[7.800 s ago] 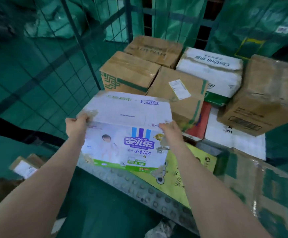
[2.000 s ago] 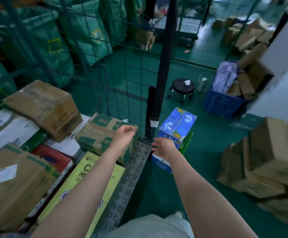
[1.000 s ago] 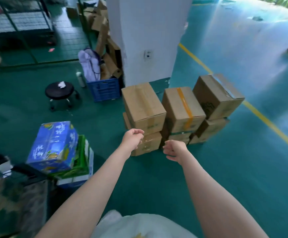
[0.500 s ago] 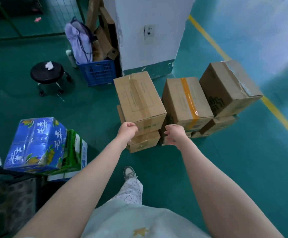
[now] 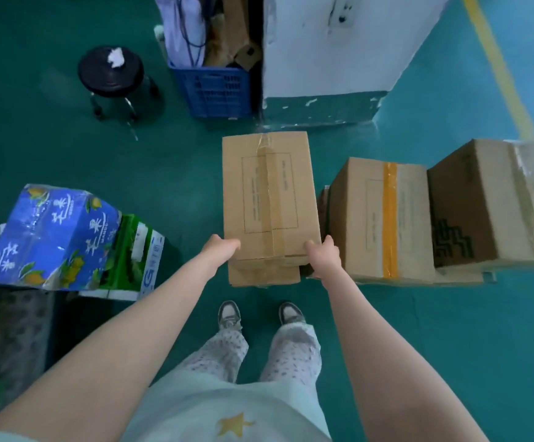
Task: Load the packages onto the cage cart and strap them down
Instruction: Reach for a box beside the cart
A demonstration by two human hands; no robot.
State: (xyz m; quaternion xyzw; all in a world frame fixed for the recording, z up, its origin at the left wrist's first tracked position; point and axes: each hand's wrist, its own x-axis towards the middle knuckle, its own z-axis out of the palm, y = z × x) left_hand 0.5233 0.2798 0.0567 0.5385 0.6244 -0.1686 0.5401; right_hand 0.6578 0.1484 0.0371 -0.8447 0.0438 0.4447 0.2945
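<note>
Cardboard fills the middle of my view: a tall brown cardboard box sealed with clear tape (image 5: 269, 193) stands on the green floor (image 5: 450, 330) at twelve o'clock from my shoes (image 5: 229, 314), resting on a flatter brown cardboard box (image 5: 264, 275) whose near edge pokes out below it. My left hand (image 5: 219, 250) clasps its near left corner, fingers curled against the side. My right hand (image 5: 321, 255) clasps the near right corner, fingers wrapped round the edge.

At two o'clock, just beside my right hand, sits a brown cardboard box with an orange tape stripe (image 5: 380, 218). Touching its far side at three o'clock is a darker brown cardboard box with black printing and clear tape (image 5: 489, 202).

At nine o'clock a blue carton printed with yellow fruit (image 5: 52, 234) leans on top of a green-and-white carton (image 5: 135, 253). At eleven o'clock stands a round black stool (image 5: 111, 71) with a crumpled white scrap on its seat. Near it, at twelve o'clock, a blue plastic crate (image 5: 218, 90) sits against a white pillar with a green base (image 5: 332, 52). A yellow floor line (image 5: 498, 68) runs at one o'clock.
</note>
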